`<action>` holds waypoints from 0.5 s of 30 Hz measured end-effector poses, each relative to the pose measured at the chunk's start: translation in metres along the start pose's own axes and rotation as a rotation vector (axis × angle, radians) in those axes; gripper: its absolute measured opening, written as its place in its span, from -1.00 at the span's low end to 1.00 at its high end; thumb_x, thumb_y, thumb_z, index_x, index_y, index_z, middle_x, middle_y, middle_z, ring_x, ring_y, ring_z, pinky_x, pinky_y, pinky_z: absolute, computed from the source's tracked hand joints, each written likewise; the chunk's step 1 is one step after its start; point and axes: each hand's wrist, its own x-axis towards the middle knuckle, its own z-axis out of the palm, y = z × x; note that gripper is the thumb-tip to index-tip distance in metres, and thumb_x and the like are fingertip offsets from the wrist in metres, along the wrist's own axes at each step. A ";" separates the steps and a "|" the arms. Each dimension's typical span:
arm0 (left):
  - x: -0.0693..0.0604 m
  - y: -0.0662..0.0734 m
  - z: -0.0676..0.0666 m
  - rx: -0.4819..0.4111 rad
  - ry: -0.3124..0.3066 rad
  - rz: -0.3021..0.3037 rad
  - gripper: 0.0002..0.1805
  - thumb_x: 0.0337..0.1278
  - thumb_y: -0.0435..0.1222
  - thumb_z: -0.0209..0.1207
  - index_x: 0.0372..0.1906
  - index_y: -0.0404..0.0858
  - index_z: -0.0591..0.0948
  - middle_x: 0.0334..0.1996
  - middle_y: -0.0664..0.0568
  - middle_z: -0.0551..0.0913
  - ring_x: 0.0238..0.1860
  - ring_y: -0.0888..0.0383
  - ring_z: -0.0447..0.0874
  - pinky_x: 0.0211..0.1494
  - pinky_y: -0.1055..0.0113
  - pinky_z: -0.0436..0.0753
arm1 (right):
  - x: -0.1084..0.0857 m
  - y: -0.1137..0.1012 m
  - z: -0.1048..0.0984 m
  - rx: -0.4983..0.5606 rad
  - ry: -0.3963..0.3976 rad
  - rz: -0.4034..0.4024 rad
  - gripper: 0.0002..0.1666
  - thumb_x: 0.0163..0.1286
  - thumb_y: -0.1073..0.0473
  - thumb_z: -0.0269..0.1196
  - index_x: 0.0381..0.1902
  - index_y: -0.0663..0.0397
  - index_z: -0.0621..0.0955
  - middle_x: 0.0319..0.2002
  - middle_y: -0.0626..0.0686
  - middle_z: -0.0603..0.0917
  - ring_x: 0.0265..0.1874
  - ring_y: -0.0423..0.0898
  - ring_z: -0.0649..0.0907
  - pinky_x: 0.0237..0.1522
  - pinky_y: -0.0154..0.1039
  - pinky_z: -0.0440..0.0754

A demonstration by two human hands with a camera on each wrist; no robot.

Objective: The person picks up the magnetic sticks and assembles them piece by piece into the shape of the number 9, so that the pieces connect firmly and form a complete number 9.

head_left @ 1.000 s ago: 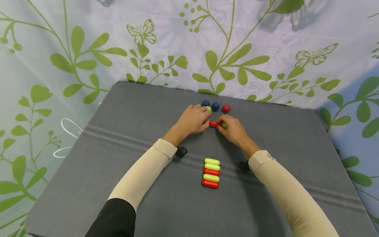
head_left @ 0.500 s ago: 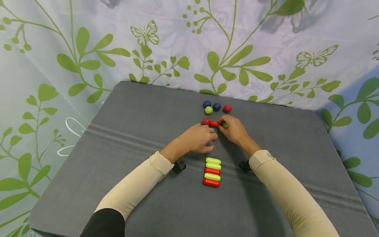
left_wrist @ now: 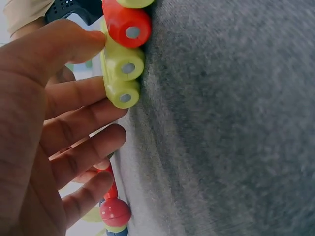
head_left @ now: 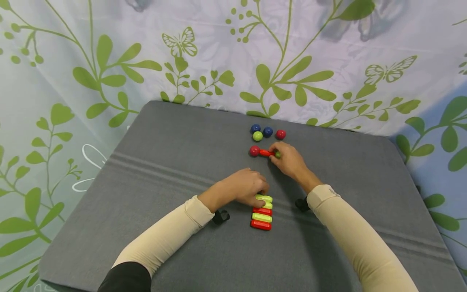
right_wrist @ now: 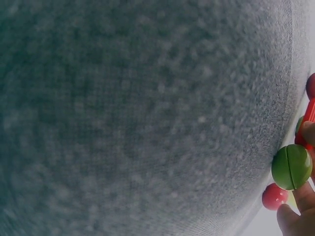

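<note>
My left hand (head_left: 248, 187) reaches over the far end of a row of magnetic rods. In the left wrist view its thumb lies against a yellow-green rod (left_wrist: 127, 64), and straight fingers touch the end yellow-green rod (left_wrist: 123, 96). Past the row, my right hand (head_left: 289, 161) pinches a red magnetic rod (head_left: 265, 153) near its right end. A green ball (right_wrist: 291, 167) sits on that end, and a red ball (head_left: 254, 151) touches the rod's left end. The right hand's fingers partly hide the green ball in the head view.
Beyond the joined piece lie two blue balls (head_left: 268, 132), a lime ball (head_left: 257, 136) and a loose red ball (head_left: 280, 134). Nearer in the row are red rods (head_left: 260, 224) and another yellow-green rod (head_left: 262, 217). A patterned curtain (head_left: 219, 52) hangs behind the grey table (head_left: 164, 154).
My left hand has let go of the red ball's end and come back toward me to the rod row, its thumb now over the rods. The right hand has stayed in place, still pinching.
</note>
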 end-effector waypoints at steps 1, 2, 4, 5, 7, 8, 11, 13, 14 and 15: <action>0.000 0.000 0.000 -0.001 0.000 -0.002 -0.76 0.21 0.06 0.30 -0.28 0.00 0.70 -0.38 0.27 0.56 -0.36 0.30 0.49 -0.25 0.27 0.47 | 0.000 0.000 0.000 -0.002 0.000 0.001 -0.78 0.40 0.26 0.33 -0.01 0.11 0.63 0.01 0.15 0.64 -0.08 0.12 0.60 0.00 0.09 0.52; 0.000 0.001 0.000 -0.004 -0.001 -0.004 -0.76 0.22 0.06 0.29 -0.27 0.00 0.71 -0.37 0.27 0.58 -0.36 0.30 0.49 -0.24 0.27 0.47 | 0.000 0.000 0.001 -0.003 0.001 0.002 -0.78 0.40 0.25 0.33 -0.01 0.11 0.63 0.01 0.14 0.64 -0.07 0.12 0.60 0.00 0.09 0.52; 0.000 0.001 -0.001 -0.016 -0.003 -0.007 -0.78 0.25 0.04 0.28 -0.25 -0.01 0.71 -0.36 0.26 0.59 -0.35 0.30 0.49 -0.23 0.27 0.47 | 0.000 0.001 0.001 -0.003 0.003 0.005 -0.78 0.41 0.25 0.33 -0.02 0.10 0.63 0.01 0.14 0.64 -0.08 0.12 0.60 0.00 0.09 0.52; 0.000 0.000 -0.001 -0.023 -0.003 -0.009 -0.79 0.26 0.02 0.27 -0.26 -0.01 0.71 -0.36 0.25 0.59 -0.36 0.30 0.49 -0.24 0.28 0.46 | 0.000 0.001 0.001 -0.003 0.004 0.005 -0.78 0.41 0.25 0.33 -0.02 0.10 0.63 0.01 0.14 0.64 -0.08 0.11 0.60 0.01 0.09 0.52; 0.000 0.000 0.000 -0.036 -0.006 -0.013 -0.82 0.30 -0.01 0.26 -0.27 -0.01 0.70 -0.38 0.25 0.57 -0.37 0.29 0.48 -0.25 0.28 0.44 | 0.000 0.001 0.001 -0.003 0.006 0.002 -0.78 0.41 0.26 0.32 -0.02 0.12 0.63 0.00 0.15 0.64 -0.08 0.12 0.60 0.01 0.10 0.51; 0.000 -0.001 0.000 -0.042 -0.004 -0.015 -0.83 0.30 -0.03 0.26 -0.28 -0.02 0.69 -0.40 0.25 0.56 -0.37 0.29 0.48 -0.27 0.29 0.43 | 0.000 0.001 0.001 -0.002 0.008 0.000 -0.78 0.41 0.26 0.32 -0.02 0.13 0.63 0.00 0.15 0.64 -0.07 0.13 0.60 0.02 0.10 0.51; 0.002 -0.002 0.001 -0.041 0.001 -0.021 -0.85 0.30 -0.05 0.27 -0.30 -0.02 0.68 -0.42 0.26 0.53 -0.39 0.29 0.48 -0.29 0.28 0.43 | 0.000 0.002 0.001 0.000 0.012 -0.002 -0.78 0.40 0.27 0.32 -0.02 0.13 0.63 0.00 0.16 0.65 -0.07 0.14 0.60 0.03 0.11 0.51; 0.003 -0.003 0.001 -0.030 0.006 -0.034 -0.85 0.28 -0.05 0.28 -0.32 -0.01 0.67 -0.43 0.29 0.53 -0.39 0.30 0.48 -0.28 0.27 0.43 | 0.000 0.001 0.001 0.003 0.012 -0.002 -0.78 0.40 0.27 0.33 -0.02 0.13 0.64 0.00 0.16 0.65 -0.06 0.14 0.59 0.04 0.11 0.50; 0.003 -0.004 0.002 -0.022 0.009 -0.046 -0.84 0.27 -0.05 0.28 -0.35 0.00 0.66 -0.45 0.29 0.53 -0.40 0.30 0.47 -0.28 0.26 0.43 | 0.000 0.001 0.001 0.003 0.012 -0.002 -0.78 0.40 0.27 0.33 -0.02 0.13 0.64 0.00 0.15 0.65 -0.06 0.14 0.59 0.05 0.11 0.50; 0.003 -0.004 0.002 -0.009 0.013 -0.061 -0.83 0.26 -0.04 0.28 -0.37 0.00 0.65 -0.45 0.28 0.53 -0.41 0.29 0.47 -0.27 0.25 0.43 | 0.000 0.000 0.001 0.004 0.011 -0.001 -0.78 0.40 0.27 0.33 -0.02 0.12 0.64 0.00 0.15 0.65 -0.06 0.14 0.59 0.05 0.11 0.50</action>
